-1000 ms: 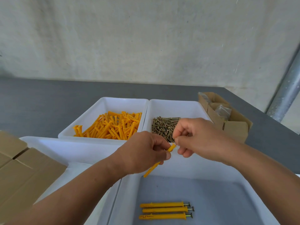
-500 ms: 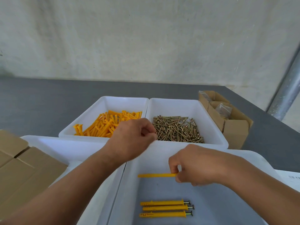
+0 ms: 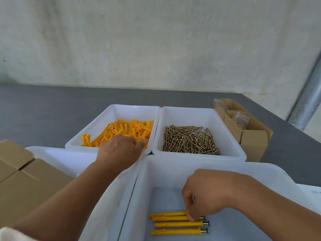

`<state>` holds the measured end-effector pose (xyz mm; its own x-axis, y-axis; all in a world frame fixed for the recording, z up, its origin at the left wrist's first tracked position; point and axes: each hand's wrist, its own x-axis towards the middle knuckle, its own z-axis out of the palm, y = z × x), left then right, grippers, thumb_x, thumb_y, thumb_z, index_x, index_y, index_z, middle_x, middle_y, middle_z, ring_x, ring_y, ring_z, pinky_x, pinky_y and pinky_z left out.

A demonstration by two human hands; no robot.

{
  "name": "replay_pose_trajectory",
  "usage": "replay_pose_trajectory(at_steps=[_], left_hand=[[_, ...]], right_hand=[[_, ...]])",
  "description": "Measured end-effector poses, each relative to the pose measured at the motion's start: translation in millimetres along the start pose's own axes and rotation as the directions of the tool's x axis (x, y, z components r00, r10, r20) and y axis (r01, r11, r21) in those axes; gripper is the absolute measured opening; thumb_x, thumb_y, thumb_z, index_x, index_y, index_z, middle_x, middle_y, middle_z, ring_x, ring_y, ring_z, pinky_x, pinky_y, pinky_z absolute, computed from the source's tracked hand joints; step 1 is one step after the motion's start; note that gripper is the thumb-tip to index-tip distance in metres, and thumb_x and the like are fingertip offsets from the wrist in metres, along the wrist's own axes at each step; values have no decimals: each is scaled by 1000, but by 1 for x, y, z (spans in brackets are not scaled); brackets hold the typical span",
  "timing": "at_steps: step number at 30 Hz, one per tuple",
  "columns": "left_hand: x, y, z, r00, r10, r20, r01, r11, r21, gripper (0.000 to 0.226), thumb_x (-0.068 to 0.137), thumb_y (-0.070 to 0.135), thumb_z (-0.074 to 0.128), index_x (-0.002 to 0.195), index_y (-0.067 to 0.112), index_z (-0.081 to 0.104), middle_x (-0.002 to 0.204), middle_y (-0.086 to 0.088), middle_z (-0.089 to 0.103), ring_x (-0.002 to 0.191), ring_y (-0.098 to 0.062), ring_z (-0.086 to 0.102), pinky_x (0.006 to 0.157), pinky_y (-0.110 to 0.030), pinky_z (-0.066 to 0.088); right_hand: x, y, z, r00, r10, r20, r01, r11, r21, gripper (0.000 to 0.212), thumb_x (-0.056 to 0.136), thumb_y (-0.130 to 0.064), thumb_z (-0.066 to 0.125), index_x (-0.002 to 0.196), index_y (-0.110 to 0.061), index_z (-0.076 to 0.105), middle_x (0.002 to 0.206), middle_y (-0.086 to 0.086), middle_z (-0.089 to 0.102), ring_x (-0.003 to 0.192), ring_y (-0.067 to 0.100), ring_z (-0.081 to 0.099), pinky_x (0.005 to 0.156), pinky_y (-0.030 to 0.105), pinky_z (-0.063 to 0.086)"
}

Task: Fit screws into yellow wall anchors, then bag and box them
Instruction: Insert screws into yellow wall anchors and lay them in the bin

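My right hand (image 3: 206, 195) is pinching a fitted anchor (image 3: 168, 214) against the finished row (image 3: 178, 224); a clumsy release risks scattering it. My left hand (image 3: 119, 150) is reaching among the loose anchors (image 3: 128, 127), and I cannot tell its grip.

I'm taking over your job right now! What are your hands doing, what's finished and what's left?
Left hand: reaching into the far-left bin, over the loose yellow anchors; can't tell if it has one.
Right hand: pinching the head end of the top fitted anchor in the near bin.
Done: that one plus three other fitted anchors beside it.
Screws: far-right bin.
Left: fit more, then bag and box.
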<state>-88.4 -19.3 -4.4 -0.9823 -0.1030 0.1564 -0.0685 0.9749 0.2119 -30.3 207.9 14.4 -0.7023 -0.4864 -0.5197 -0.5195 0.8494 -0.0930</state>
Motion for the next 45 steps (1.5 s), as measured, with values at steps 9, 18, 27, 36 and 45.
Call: replay_pose_trajectory(at_steps=[9, 18, 27, 36, 45], left_hand=[[0, 1, -1, 995, -2, 102, -9, 995, 103, 63, 94, 68, 12, 101, 33, 64, 96, 0, 44, 91, -17, 40, 86, -41, 44], [5, -1, 3, 991, -48, 123, 27, 986, 166, 69, 90, 73, 10, 98, 28, 61, 96, 2, 57, 89, -19, 48, 80, -38, 37], [5, 0, 5, 998, -51, 30, 47, 993, 112, 54, 95, 61, 23, 93, 28, 65, 76, 8, 55, 68, -11, 45, 66, -32, 30], [6, -1, 3, 997, -59, -59, 57, 998, -41, 24, 94, 49, 44, 90, 30, 59, 71, 13, 52, 65, -3, 43, 68, -31, 36], [-1, 7, -10, 987, -136, -83, 101, 937, -335, 15, 78, 42, 71, 80, 29, 63, 77, 14, 59, 72, -7, 54, 56, -24, 39]], right_hand=[[15, 46, -29, 626, 299, -720, -103, 947, 304, 52, 91, -63, 40, 62, -22, 48, 61, -6, 50, 58, 8, 48, 52, 27, 31], [42, 64, -25, 875, 440, -204, -344, 860, 377, 77, 92, -75, 11, 151, -32, 35, 159, 0, 30, 146, 25, 27, 114, 38, 23], [46, 67, -30, 915, 370, -159, -290, 879, 378, 47, 101, -48, 26, 120, -25, 62, 133, -1, 56, 120, 19, 49, 93, 32, 34], [52, 75, -24, 883, 408, -233, -274, 850, 450, 38, 94, -45, 37, 71, -22, 56, 82, -3, 59, 78, 12, 54, 66, 28, 37], [46, 71, -17, 660, 508, -553, -226, 837, 499, 30, 80, -38, 62, 74, -8, 65, 74, 6, 68, 63, 17, 58, 54, 30, 41]])
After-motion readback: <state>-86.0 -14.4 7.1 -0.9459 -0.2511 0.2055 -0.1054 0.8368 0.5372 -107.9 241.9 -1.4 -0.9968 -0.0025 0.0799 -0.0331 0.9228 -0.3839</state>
